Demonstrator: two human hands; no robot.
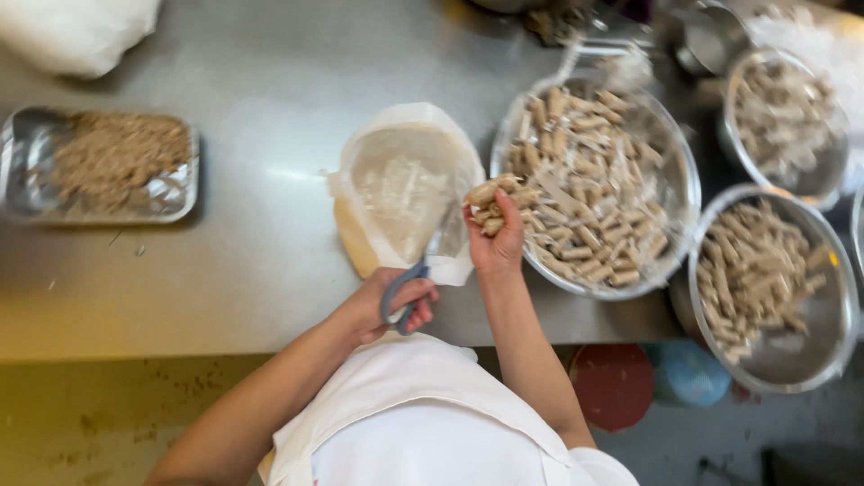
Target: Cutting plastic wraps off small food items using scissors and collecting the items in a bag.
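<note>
Left hand (389, 301) on scissors (416, 274), right hand (495, 238) around rolls (493, 205).

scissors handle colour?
Grey handles on the scissors, gripped by the left hand; head view.

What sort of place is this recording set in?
Probably a commercial kitchen or food-prep room: a stainless steel worktable, large metal bowls heaped with small rolls, and a metal tray of crumbly filling.
</note>
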